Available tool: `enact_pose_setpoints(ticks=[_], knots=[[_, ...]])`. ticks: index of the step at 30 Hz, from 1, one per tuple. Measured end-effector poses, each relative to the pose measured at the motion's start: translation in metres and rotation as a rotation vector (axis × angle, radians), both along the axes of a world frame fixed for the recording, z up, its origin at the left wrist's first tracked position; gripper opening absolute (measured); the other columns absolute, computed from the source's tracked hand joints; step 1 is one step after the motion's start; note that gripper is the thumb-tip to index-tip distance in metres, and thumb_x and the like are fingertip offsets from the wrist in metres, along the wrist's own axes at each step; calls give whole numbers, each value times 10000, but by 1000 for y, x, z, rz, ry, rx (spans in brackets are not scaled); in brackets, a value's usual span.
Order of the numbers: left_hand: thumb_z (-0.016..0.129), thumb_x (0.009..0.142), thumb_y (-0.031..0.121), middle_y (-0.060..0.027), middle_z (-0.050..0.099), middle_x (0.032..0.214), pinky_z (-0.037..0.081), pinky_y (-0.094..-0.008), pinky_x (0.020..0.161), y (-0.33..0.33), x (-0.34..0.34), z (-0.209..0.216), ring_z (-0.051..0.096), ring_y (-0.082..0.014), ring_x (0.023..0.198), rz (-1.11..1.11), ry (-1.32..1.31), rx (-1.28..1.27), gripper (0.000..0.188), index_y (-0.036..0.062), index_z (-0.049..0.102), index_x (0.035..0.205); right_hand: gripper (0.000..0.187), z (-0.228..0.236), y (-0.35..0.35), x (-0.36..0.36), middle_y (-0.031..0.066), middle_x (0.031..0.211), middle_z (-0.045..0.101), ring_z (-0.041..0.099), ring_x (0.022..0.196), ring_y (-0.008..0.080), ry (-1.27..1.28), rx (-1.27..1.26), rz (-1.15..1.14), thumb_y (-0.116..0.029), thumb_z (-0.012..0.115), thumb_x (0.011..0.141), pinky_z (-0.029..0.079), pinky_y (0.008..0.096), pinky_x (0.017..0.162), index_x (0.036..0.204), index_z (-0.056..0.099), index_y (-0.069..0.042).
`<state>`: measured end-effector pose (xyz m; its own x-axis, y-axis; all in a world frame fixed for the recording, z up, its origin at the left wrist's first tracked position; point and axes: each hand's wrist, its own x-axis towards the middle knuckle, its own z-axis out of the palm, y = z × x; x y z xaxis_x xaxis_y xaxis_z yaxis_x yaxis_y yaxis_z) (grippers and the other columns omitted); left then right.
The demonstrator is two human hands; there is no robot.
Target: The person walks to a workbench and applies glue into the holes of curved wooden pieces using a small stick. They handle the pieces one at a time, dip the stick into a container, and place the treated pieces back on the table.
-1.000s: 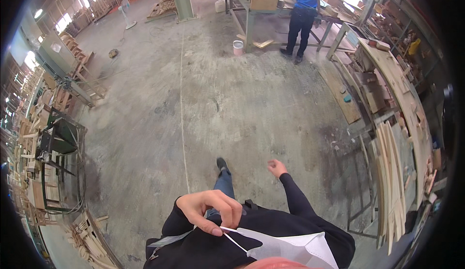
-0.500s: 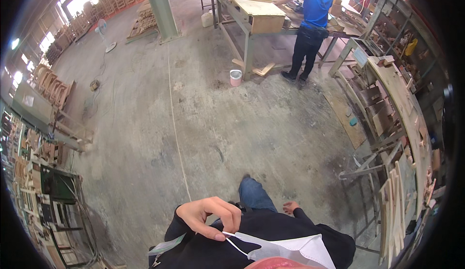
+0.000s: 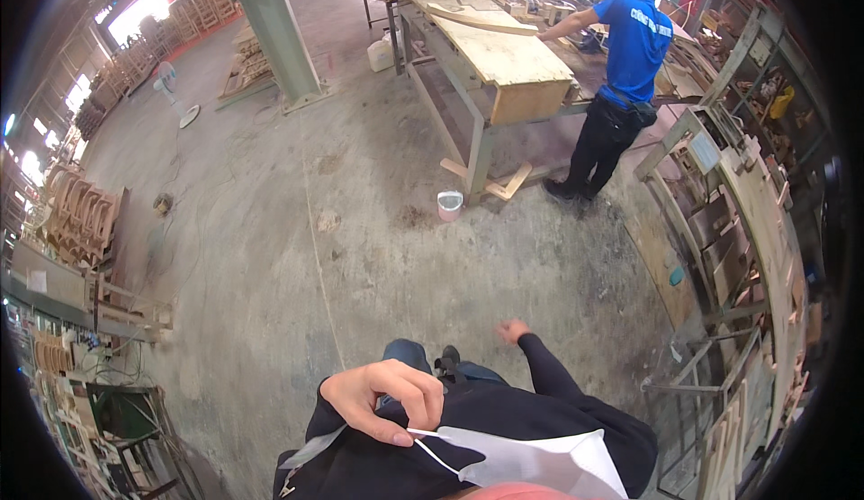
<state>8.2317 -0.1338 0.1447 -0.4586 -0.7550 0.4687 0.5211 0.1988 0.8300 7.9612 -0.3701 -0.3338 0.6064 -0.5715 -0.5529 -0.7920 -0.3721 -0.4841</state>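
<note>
Grey floor [image 3: 468,275], bucket [image 3: 449,206], workbench [image 3: 517,63] and fan [image 3: 166,77] on it

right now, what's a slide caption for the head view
Left hand pinches the loop of a white mask; right hand hangs over grey floor.

The face mask [image 3: 549,466] looks like matt, papery fabric, its ear loop [image 3: 438,460] smooth cord. The right sleeve [image 3: 547,369] is matt cloth, the trousers [image 3: 407,352] denim. The desk [image 3: 504,57] pairs a smooth wooden top with dull metal legs [image 3: 478,151]; the concrete floor [image 3: 432,275] looks rough and matt.
</note>
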Motion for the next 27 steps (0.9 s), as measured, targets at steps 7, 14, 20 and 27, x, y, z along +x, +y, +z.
enact_pose_setpoints(ticks=[7,14,20,27], knots=[[695,784,-2,-117,617,840,437,-390,719,-99,153,-24,585,-248,766,45,-11,-73,75,-12,642,837,320,43,-158,216,139,846,706,671,765,267,-318,-4,-110,-383,624,851,515,387,735,973,728,-106],[681,790,-27,-116,615,847,434,-387,711,-199,346,-21,582,-239,761,-38,61,-110,84,-12,636,859,310,-32,-191,231,58,952,712,679,769,159,297,499,-49,-304,524,886,560,333,662,1088,705,-154],[668,822,-5,-118,615,875,422,-386,698,-290,480,-19,563,-237,778,-77,104,-19,80,-7,638,897,296,46,-223,374,32,1005,713,688,891,167,295,455,-384,-337,603,850,560,342,753,1054,721,-158],[654,824,4,-137,621,843,429,-380,693,-395,633,-24,560,-252,788,-17,129,19,80,-31,623,889,262,-9,-327,549,32,968,717,699,815,164,183,440,-297,-273,582,872,568,337,693,1058,716,-146]])
